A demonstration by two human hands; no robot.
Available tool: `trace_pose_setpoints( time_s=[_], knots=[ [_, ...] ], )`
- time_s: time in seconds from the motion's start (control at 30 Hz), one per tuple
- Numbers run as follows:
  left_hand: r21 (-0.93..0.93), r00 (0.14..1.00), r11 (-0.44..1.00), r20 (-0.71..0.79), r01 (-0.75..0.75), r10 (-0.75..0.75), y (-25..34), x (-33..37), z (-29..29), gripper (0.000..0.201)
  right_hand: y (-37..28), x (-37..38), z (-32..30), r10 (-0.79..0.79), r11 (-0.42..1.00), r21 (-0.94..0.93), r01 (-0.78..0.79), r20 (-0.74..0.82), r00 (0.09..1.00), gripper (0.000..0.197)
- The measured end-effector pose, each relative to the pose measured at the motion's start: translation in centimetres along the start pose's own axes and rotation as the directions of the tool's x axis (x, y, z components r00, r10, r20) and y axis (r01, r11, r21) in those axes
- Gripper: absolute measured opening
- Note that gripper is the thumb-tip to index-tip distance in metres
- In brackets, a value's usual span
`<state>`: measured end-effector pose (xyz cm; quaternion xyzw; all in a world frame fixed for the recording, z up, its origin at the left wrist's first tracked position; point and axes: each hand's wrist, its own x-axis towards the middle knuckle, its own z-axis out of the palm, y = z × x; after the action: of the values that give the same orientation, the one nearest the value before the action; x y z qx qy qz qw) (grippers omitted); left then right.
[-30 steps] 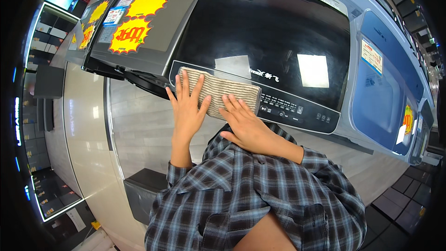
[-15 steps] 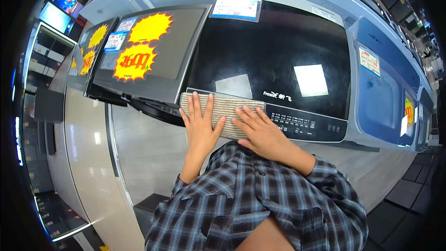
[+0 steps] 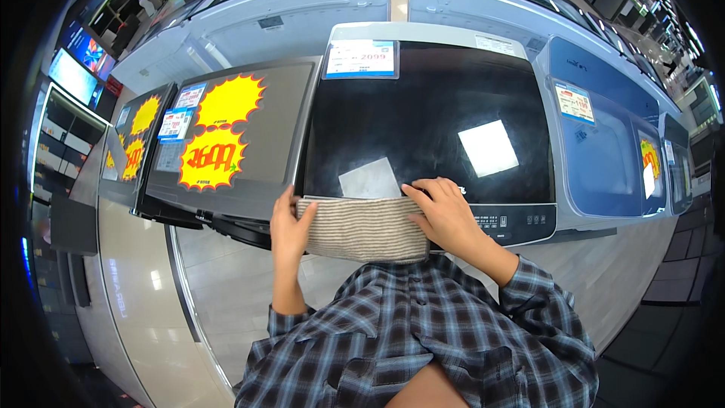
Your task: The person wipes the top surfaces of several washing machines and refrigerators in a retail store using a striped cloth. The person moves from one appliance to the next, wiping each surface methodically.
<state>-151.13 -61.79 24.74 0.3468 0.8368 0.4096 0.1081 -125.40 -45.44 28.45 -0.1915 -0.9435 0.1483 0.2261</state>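
at the front edge of the washer, head view: a striped cloth (image 3: 361,230), beige and grey-brown, lies folded into a wide band before me, across the left part of the front edge, its lower side nearest my shirt (image 3: 423,317).
left end of the cloth: my left hand (image 3: 289,233) is here, thumb on the stripes and the other fingers just past the edge; whether they clamp the fabric i cannot tell.
right end of the cloth: my right hand (image 3: 451,217) bends round the upper corner, thumb low and index finger high, with a gap between them; whether any cloth is pinched there i cannot tell.
under and beyond the cloth: the washer's glossy black lid (image 3: 430,106) stretches away from me, and the control panel (image 3: 521,219) shows to the right of my wrist.
feel of the cloth: i judge it light, soft and limp, not fragile, apt to sag in the middle and to slide easily on the smooth lid.
where to take hold: the two upper corners look best to me, all layers between thumb and fingers, so that the folds stay together.
either side: a grey machine (image 3: 281,109) with yellow starburst signs (image 3: 231,102) at my left, a blue-lidded one (image 3: 604,174) at my right.
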Motion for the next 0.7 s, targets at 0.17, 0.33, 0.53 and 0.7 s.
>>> trace_pose_setpoints(
  time_s=[0.17, 0.33, 0.53, 0.7],
  knots=[
    [-0.146, 0.982, 0.982, 0.165, 0.121, -0.097, -1.8, 1.4, -1.8, 0.037, 0.4, 0.0, -0.2, 0.103, 0.994, 0.026, -0.102, -0.031, 0.994, 0.017],
    [-0.303, 0.978, 0.938, 0.169, 0.168, -0.12, -0.6, 2.8, -2.0, 0.012, -0.2, 1.3, -0.2, 0.34, 0.932, 0.094, -0.351, 0.115, 0.934, 0.01],
    [-0.628, 0.966, 0.738, 0.222, 0.248, -0.135, 2.3, 6.4, -1.4, 0.022, 1.2, 4.8, -0.5, 0.488, 0.621, 0.625, -0.473, 0.163, 0.857, 0.02],
    [-0.704, 0.966, 0.706, 0.228, 0.076, 0.123, 3.5, 11.2, -0.4, 0.036, 4.4, 8.4, 0.7, 0.445, 0.498, 0.768, -0.403, 0.173, 0.879, 0.047]
  ],
)
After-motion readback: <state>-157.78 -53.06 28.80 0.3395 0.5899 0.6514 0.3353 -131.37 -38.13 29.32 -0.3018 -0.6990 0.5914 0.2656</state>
